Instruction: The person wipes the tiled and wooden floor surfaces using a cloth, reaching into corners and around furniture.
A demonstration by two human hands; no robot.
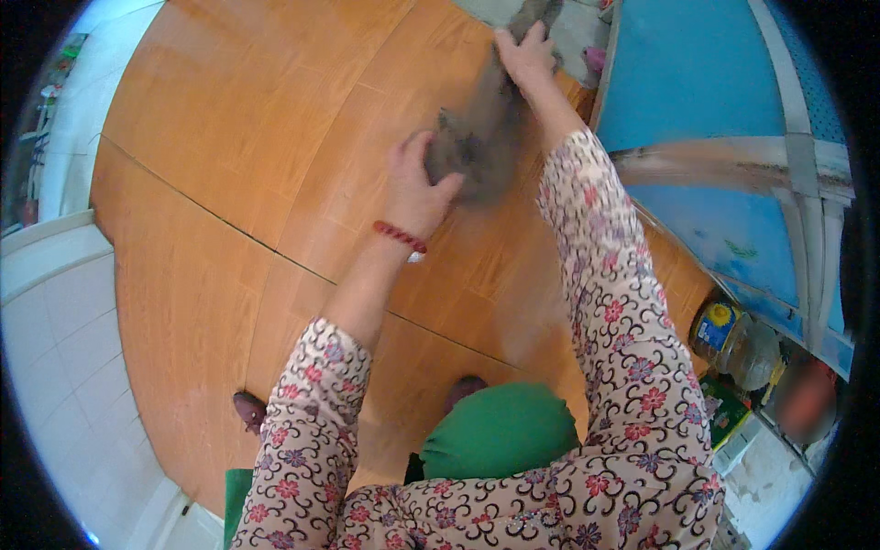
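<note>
A grey-brown furry animal [485,148], apparently a cat, is stretched out low over the wood-look floor; motion blurs its outline. Its near end, with a pointed ear-like tip, lies by my left hand [418,182]. The thumb and fingers of that hand are spread and curved around this end; how firmly they touch it is unclear. Farther off, my right hand [531,58] grips the animal's body from above, fingers to either side. A dark part of it extends beyond that hand. A red beaded bracelet [400,236] circles my left wrist.
Blue panels [694,75] with a pale frame [715,161] stand at right. Below them are a clear plastic bottle [749,354], a green box [725,412] and a blurred red object [804,402]. A white tiled structure [69,344] borders the left. My shoe [249,411] and green-covered knee [502,433] are below.
</note>
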